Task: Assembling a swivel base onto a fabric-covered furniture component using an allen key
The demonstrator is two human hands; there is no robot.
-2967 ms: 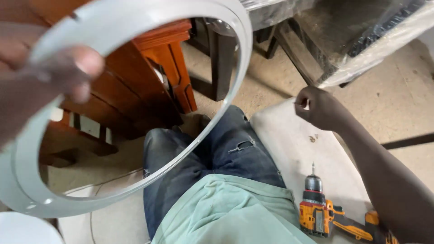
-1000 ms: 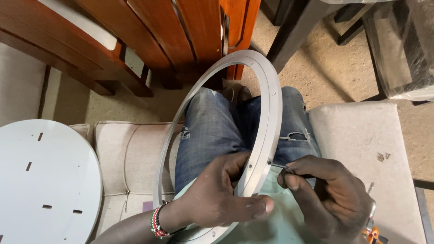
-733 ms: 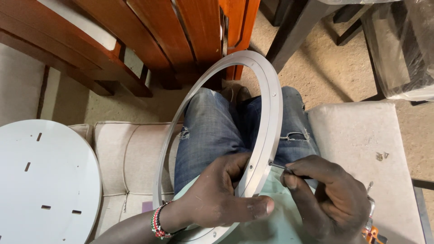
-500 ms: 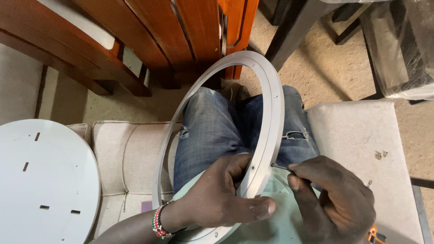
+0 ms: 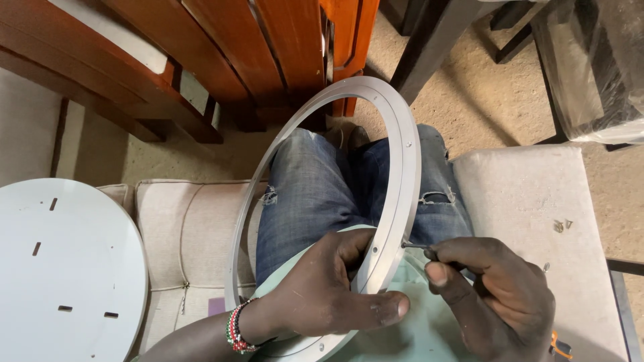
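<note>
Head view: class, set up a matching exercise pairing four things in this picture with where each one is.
Things:
1. grey ring
2. white round panel
3. beaded bracelet
4. small screws

Places:
A. on the left wrist
B. loose on the cushion at right
C. gripped by the left hand, over the lap
D. flat at far left

Pairs: 1-C, 2-D, 3-A, 4-B

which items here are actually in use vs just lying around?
In use:
- grey metal ring, gripped by left hand
- small screw or bit at the ring's edge, held by right hand

Lying about:
- white round panel
- beige cushions
- wooden furniture
</note>
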